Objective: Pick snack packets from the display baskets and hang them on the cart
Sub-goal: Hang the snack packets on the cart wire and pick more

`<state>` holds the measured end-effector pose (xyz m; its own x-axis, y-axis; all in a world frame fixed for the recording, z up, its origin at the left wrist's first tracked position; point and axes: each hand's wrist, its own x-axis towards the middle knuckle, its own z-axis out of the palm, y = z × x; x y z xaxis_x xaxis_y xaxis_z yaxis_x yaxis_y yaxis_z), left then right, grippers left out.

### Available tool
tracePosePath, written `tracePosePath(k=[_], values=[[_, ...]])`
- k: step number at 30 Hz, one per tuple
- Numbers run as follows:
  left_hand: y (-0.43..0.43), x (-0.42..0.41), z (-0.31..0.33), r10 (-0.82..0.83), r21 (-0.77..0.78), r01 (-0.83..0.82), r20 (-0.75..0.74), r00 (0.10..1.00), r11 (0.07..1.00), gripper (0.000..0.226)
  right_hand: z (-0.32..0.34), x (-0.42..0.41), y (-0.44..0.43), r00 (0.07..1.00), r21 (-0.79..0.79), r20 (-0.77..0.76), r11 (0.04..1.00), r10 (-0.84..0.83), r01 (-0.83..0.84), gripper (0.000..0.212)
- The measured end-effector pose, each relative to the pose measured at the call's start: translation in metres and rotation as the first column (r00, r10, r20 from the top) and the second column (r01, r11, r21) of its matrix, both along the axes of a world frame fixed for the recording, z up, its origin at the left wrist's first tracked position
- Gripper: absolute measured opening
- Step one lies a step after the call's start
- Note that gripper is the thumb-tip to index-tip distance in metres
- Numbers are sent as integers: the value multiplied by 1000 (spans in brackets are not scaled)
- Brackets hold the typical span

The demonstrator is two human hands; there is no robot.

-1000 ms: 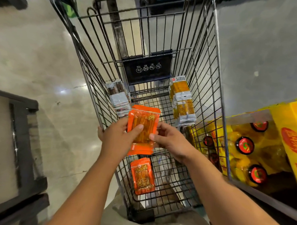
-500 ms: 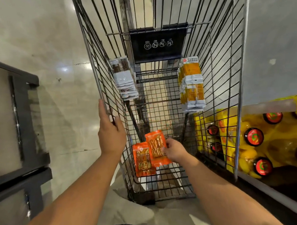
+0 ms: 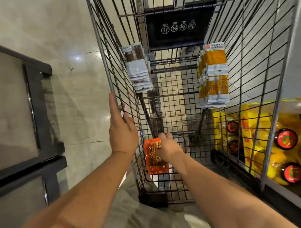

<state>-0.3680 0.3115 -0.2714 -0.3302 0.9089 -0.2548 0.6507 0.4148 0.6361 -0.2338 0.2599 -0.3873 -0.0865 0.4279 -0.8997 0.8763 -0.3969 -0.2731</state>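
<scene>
Orange snack packet (image 3: 155,159) low inside cart (image 3: 250,57), against left wall; right hand (image 3: 169,147) grasping its top, fingers curled. Left hand (image 3: 122,130) released, fingers straight along rim. Beyond: brown packets (image 3: 137,70) hanging left, yellow packets (image 3: 214,78) right.

1. Black placard (image 3: 178,36) on the far end of the cart (image 3: 104,49): four white round pictograms in a row, three with slashes. Small captions seen upside down: "YES", "NO", "NO", "NO".
2. Yellow-orange packets (image 3: 214,78) hanging on the right: white header strip with a red round logo and dark Chinese characters, too small to read.
3. Red bottle caps (image 3: 285,139) beyond the cart wire: green-yellow swirl logo, rim lettering illegible.
4. Yellow carton (image 3: 248,137) beside the caps: red characters down the side, blurred, unreadable.
5. Orange packet (image 3: 152,158): gold print, nothing legible.
</scene>
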Motion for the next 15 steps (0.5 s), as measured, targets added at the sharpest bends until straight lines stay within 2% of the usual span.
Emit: tracePosePath(k=[2,5,10,15], values=[[1,0,0,-2,1,2,9,1000,1000,69,-4,0,0,1000,43,-6,999,14,-14,54],[1,0,-1,-11,27,11,14,1000,1000,70,-6,2,-7,996,117,-74,992,54,-45,73],[0,-4,-4,6,31,-7,17,1000,999,68,-5,10,-19,950,87,-128,958,284,-275,70],[-3,0,-6,92,13,-93,50,995,996,59,-2,24,-22,958,140,-194,973,210,-184,72]])
